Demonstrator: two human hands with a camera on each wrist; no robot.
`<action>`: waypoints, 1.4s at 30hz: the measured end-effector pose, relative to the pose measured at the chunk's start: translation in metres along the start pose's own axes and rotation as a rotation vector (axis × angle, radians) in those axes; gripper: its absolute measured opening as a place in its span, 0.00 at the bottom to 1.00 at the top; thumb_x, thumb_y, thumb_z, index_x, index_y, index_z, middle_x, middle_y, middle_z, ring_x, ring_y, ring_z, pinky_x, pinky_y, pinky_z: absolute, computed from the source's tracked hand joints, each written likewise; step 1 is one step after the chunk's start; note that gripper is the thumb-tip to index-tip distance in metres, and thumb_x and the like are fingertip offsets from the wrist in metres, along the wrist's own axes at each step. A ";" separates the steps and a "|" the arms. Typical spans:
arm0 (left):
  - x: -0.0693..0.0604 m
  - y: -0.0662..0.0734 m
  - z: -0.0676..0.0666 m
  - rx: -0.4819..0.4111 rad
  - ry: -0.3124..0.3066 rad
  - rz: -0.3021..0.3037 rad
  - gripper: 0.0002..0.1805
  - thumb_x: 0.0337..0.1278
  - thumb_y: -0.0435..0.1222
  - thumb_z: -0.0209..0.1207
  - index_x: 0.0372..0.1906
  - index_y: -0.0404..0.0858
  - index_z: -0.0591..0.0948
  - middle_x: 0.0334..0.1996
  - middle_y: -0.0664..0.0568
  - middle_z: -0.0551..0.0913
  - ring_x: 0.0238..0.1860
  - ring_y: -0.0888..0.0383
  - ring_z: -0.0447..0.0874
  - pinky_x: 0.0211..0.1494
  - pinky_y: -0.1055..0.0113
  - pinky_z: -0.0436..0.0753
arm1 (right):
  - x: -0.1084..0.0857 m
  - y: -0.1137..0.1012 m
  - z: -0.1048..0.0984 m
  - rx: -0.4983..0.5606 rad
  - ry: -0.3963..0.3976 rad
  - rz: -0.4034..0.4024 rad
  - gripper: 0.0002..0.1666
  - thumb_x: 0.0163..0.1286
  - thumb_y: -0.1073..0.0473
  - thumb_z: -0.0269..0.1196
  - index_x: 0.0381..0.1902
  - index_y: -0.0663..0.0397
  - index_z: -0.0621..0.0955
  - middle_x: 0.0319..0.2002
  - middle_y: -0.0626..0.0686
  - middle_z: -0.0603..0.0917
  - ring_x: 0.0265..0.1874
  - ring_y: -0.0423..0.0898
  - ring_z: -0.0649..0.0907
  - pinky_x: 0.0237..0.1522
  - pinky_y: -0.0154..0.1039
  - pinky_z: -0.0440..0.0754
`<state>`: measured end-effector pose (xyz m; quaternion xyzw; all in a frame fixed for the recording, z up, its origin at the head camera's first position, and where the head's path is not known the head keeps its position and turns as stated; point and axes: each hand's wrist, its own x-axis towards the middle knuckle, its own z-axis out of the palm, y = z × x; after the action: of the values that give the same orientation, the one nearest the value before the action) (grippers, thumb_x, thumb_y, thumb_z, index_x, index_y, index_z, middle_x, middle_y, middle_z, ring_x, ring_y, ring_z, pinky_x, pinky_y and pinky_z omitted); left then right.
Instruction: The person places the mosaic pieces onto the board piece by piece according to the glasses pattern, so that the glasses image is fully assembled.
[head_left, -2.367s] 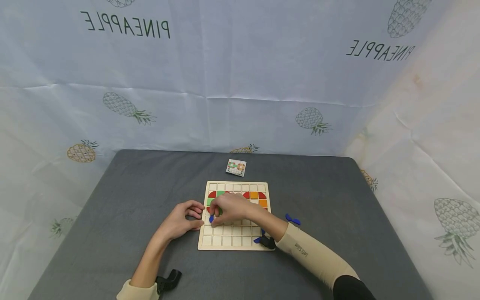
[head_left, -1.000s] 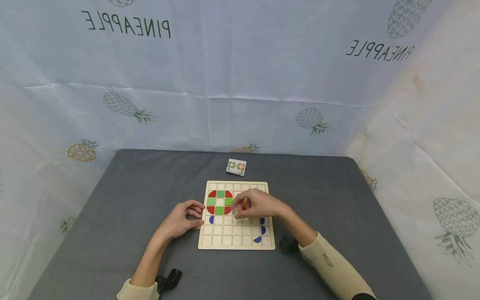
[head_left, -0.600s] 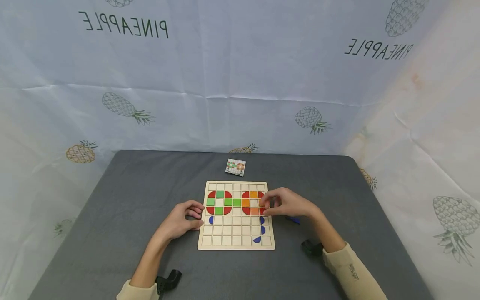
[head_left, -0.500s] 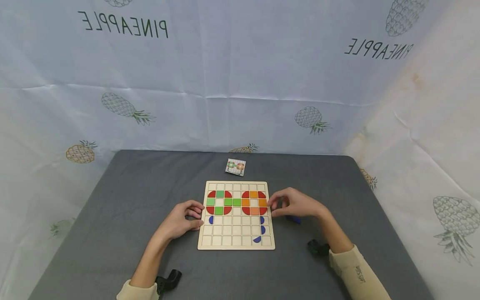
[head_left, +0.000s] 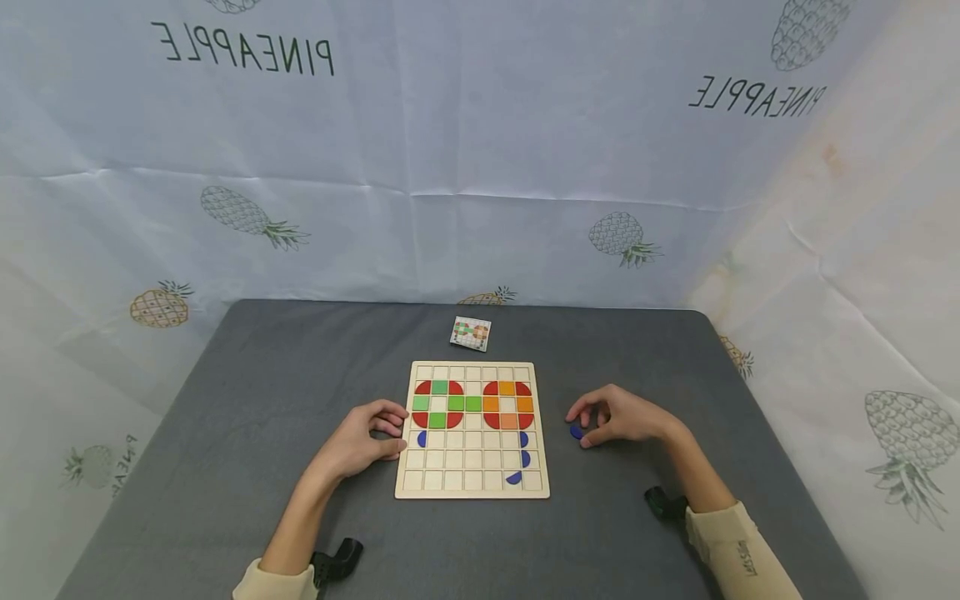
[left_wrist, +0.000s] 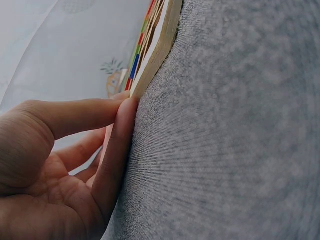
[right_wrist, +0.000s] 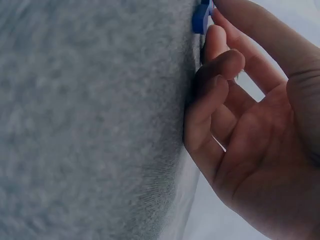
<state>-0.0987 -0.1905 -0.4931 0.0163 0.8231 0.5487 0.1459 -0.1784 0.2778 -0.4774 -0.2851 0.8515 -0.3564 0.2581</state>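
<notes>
In the head view a square wooden grid board lies on the table. It bears red, green and orange pieces in two ring shapes, joined by a green square, plus several blue half-round pieces. My left hand rests at the board's left edge, thumb and fingertips touching it. Its corner edge shows at the fingertips in the left wrist view. Right of the board, my right hand is low over the table. A blue piece lies between its spread thumb and index finger; other blue pieces there may be hidden by the fingers.
Behind the board a small card with a coloured grid picture lies on the grey table. A pineapple-print curtain hangs round the far side. Black camera mounts stick out near both wrists.
My right hand has moved from the blue piece at the board's left side across to the blue pieces on the table at right. The left hand keeps its place.
</notes>
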 end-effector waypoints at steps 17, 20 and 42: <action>0.002 -0.001 -0.001 0.006 0.005 0.004 0.25 0.60 0.26 0.74 0.61 0.29 0.81 0.52 0.38 0.83 0.47 0.53 0.83 0.39 0.66 0.92 | 0.002 0.003 0.002 -0.015 0.024 0.007 0.15 0.65 0.60 0.79 0.48 0.54 0.90 0.36 0.50 0.86 0.23 0.34 0.76 0.25 0.30 0.76; 0.002 -0.002 -0.001 0.004 0.004 0.006 0.25 0.60 0.26 0.74 0.61 0.29 0.81 0.52 0.38 0.83 0.47 0.53 0.83 0.39 0.66 0.92 | 0.002 0.004 0.002 -0.025 0.026 0.008 0.14 0.65 0.60 0.79 0.47 0.53 0.90 0.35 0.49 0.86 0.22 0.34 0.75 0.24 0.29 0.75; 0.001 -0.003 0.002 0.004 0.011 0.005 0.24 0.60 0.25 0.74 0.61 0.29 0.81 0.51 0.39 0.82 0.46 0.53 0.82 0.40 0.65 0.93 | 0.002 0.003 0.002 -0.077 0.028 -0.021 0.13 0.63 0.58 0.80 0.43 0.52 0.89 0.32 0.47 0.85 0.22 0.33 0.75 0.24 0.30 0.75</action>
<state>-0.0984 -0.1897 -0.4972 0.0157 0.8249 0.5474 0.1398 -0.1793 0.2778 -0.4816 -0.2987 0.8652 -0.3300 0.2311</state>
